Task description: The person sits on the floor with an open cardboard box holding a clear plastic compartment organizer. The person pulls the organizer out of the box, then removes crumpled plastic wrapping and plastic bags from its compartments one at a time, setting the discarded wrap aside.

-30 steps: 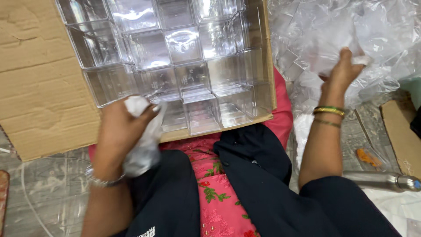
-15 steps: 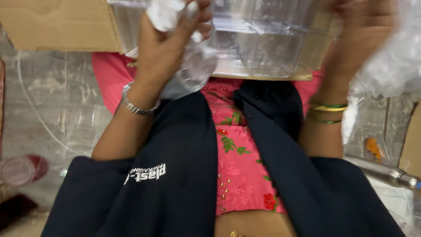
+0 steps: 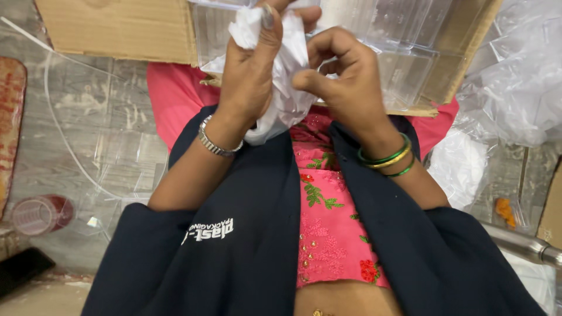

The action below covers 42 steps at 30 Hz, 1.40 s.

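Head view, your left hand (image 3: 249, 76) clenched around crumpled white plastic bag (image 3: 284, 102), bag hanging between both hands over your lap, your right hand (image 3: 342, 79) curled, fingertips pinching bag's edge, clear divided plastic tray (image 3: 404, 52) in cardboard box (image 3: 117, 26) just behind hands

The crumpled bag (image 3: 281, 88) is white. The tray (image 3: 398, 52) is clear, the cardboard (image 3: 117, 26) brown. The dress (image 3: 328, 234) is pink with red and green flowers, the jacket (image 3: 234, 257) navy, the bangles (image 3: 386, 159) green and gold.
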Tool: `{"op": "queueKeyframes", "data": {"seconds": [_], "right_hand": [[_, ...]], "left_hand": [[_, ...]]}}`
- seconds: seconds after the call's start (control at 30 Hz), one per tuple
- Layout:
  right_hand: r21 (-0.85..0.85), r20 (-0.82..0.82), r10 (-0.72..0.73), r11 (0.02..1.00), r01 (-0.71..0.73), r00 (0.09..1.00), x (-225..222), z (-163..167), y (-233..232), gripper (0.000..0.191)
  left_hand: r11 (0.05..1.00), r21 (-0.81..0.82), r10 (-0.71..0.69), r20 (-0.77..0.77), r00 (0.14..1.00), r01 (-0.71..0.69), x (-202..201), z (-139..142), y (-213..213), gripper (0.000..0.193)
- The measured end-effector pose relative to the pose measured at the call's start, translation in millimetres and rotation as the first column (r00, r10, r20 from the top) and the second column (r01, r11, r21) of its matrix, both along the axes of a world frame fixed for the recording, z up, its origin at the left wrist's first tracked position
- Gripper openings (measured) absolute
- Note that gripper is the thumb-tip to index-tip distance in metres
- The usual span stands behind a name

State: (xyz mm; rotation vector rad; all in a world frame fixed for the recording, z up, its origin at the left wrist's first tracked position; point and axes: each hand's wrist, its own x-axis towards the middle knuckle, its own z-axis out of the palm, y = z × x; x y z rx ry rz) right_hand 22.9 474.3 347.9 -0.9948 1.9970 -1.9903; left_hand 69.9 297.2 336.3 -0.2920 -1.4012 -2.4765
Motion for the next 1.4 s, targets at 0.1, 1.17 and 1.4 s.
{"op": "queueKeyframes", "data": {"seconds": [0.1, 1.17, 1.4], "right_hand": [[-0.027, 0.075, -0.105, 0.994, 0.107, 0.992, 2, -7, -10, 0.013], [-0.526, 0.63, 0.228, 0.829, 0.191, 0.742, -17, -9, 45, 0.023], [0.097, 0.058, -0.39, 0.918, 0.384, 0.919, -46, -29, 55, 0.018]], "left_hand": [[0.997, -0.071, -0.006, -0.063, 0.998, 0.001, 1, 1, 1, 0.044], [0.894, 0.257, -0.432, 0.268, 0.861, 0.368, -20, -54, -18, 0.018], [0.947, -0.314, 0.02, 0.256, 0.966, 0.064, -58, -110, -19, 0.019]]}}
